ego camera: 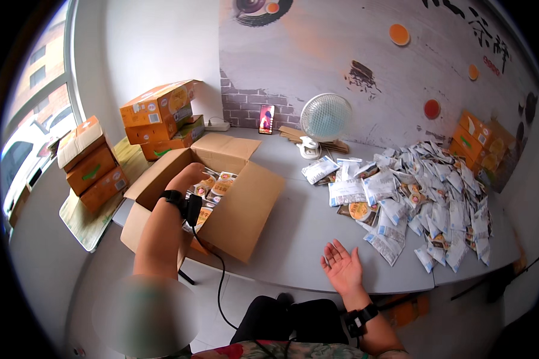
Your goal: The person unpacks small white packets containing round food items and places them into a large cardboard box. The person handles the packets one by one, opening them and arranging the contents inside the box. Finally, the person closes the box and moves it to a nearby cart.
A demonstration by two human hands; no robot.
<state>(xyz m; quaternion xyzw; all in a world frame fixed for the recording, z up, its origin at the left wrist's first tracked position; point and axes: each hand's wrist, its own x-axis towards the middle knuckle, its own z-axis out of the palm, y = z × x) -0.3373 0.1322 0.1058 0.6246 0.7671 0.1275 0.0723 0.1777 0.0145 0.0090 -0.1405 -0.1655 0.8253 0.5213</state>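
Observation:
My left hand (189, 176) reaches into an open cardboard box (245, 211) on the left of the table; its fingertips are partly hidden, and whether they hold anything does not show. Printed food packets (223, 186) lie inside the box beside and below that hand. Palm up and empty, my right hand (343, 268) is over the table's front edge, fingers apart. To its right spreads a large heap of small sealed packets (388, 215), most with the pale printed back showing and some with the brown picture side up.
Orange cartons are stacked at the left (92, 172), behind the box (150, 112) and at the far right (476, 143). A white clip fan (325, 117) stands at the back near flat cardboard pieces (339, 146) and an upright phone (266, 119). A black cable (223, 273) hangs from my left wrist.

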